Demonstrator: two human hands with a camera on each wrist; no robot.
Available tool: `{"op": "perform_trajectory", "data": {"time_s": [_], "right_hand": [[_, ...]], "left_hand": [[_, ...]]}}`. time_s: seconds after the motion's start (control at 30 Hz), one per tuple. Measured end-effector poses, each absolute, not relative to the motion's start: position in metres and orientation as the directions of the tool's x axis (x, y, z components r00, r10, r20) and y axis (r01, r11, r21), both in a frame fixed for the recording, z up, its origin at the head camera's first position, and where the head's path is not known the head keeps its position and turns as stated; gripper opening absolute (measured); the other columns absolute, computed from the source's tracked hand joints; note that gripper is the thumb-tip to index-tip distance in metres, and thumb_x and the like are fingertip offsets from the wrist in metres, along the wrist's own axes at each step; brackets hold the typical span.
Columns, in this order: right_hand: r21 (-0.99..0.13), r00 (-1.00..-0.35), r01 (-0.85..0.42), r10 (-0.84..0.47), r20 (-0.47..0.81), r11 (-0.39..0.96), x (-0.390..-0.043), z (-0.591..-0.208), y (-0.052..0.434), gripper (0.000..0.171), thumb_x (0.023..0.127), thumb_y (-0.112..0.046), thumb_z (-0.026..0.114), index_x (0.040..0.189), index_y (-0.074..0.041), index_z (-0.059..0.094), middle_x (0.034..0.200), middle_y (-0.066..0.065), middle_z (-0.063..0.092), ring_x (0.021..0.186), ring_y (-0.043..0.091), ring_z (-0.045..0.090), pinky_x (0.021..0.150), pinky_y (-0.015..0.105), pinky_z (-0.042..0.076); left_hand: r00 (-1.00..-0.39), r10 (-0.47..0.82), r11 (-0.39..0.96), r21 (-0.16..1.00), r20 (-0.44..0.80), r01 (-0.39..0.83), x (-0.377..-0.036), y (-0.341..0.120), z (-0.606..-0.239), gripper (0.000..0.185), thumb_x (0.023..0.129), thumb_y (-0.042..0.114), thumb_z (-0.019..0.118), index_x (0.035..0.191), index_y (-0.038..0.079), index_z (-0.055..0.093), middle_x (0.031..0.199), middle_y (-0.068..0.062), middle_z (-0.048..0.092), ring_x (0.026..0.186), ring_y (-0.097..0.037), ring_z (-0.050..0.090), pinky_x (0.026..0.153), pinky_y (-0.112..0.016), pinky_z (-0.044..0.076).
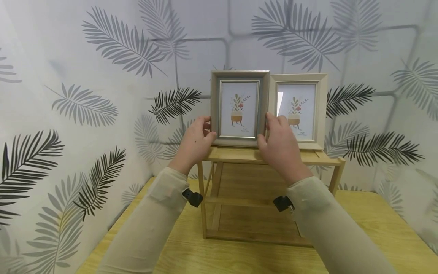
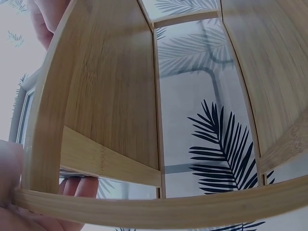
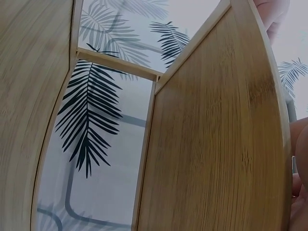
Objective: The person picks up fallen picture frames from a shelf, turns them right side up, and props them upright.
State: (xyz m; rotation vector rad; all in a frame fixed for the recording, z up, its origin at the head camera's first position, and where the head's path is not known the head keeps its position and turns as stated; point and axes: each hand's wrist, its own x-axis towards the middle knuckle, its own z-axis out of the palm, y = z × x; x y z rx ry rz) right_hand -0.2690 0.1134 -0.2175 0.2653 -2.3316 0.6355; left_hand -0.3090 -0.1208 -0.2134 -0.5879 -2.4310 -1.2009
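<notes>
A silver-grey picture frame (image 1: 238, 107) with a plant print stands upright at the left end of the top of a bamboo shelf (image 1: 273, 156). My left hand (image 1: 196, 141) grips its left edge and my right hand (image 1: 278, 141) grips its right edge. Beside it on the right stands a cream picture frame (image 1: 301, 110) with the same print, partly behind my right hand. Both wrist views look up through the shelf's bamboo boards (image 2: 110, 96) (image 3: 216, 144). In the left wrist view my fingers (image 2: 79, 186) show below the boards, with a strip of the grey frame (image 2: 21, 118) at the left edge.
The shelf stands on a light wooden table (image 1: 376, 228) against a wall papered with grey and black palm leaves (image 1: 102, 57). A second wall closes in on the left. The shelf has lower boards (image 1: 253, 220) under the top.
</notes>
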Motion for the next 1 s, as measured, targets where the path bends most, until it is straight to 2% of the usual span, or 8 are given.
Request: {"op": "perform_trajectory", "data": {"time_s": [0.27,0.6,0.77,1.0], "right_hand": [[-0.36,-0.741,-0.348,-0.019,0.671,0.866,-0.2701,-0.2185,0.1136,0.065,0.095,-0.014,0.061,0.153,0.004,0.036,0.118,0.019,0.052,0.097,0.03,0.052,0.083,0.045,0.052],[-0.337,-0.738,-0.335,-0.022,0.674,0.88,-0.2684,-0.2161,0.112,0.063,0.096,-0.006,0.06,0.153,0.005,0.035,0.111,0.018,0.051,0.09,0.029,0.05,0.077,0.041,0.052],[-0.331,-0.743,-0.316,-0.015,0.669,0.889,-0.27,-0.2161,0.111,0.064,0.096,-0.007,0.062,0.153,0.004,0.035,0.111,0.019,0.054,0.089,0.029,0.052,0.077,0.042,0.052],[-0.325,-0.749,-0.301,-0.012,0.662,0.896,-0.2698,-0.2176,0.1123,0.068,0.095,-0.012,0.065,0.155,-0.001,0.035,0.106,0.015,0.054,0.084,0.028,0.051,0.07,0.039,0.05]], "left_hand": [[-0.857,0.173,0.569,0.661,0.486,0.489,-0.3123,-0.1208,-0.2116,0.05,0.101,0.017,0.06,0.149,0.011,0.044,0.125,-0.008,0.061,0.109,-0.021,0.06,0.089,-0.039,0.052],[-0.863,0.168,0.591,0.652,0.476,0.474,-0.3096,-0.1212,-0.209,0.047,0.102,0.019,0.06,0.147,0.012,0.046,0.126,-0.008,0.061,0.111,-0.023,0.06,0.092,-0.041,0.051],[-0.865,0.161,0.584,0.661,0.475,0.471,-0.3095,-0.121,-0.211,0.047,0.102,0.019,0.06,0.146,0.011,0.046,0.126,-0.008,0.061,0.111,-0.022,0.06,0.091,-0.041,0.052],[-0.872,0.161,0.573,0.676,0.461,0.463,-0.307,-0.121,-0.213,0.051,0.101,0.021,0.059,0.149,0.012,0.043,0.128,-0.008,0.06,0.113,-0.023,0.059,0.091,-0.042,0.052]]}}
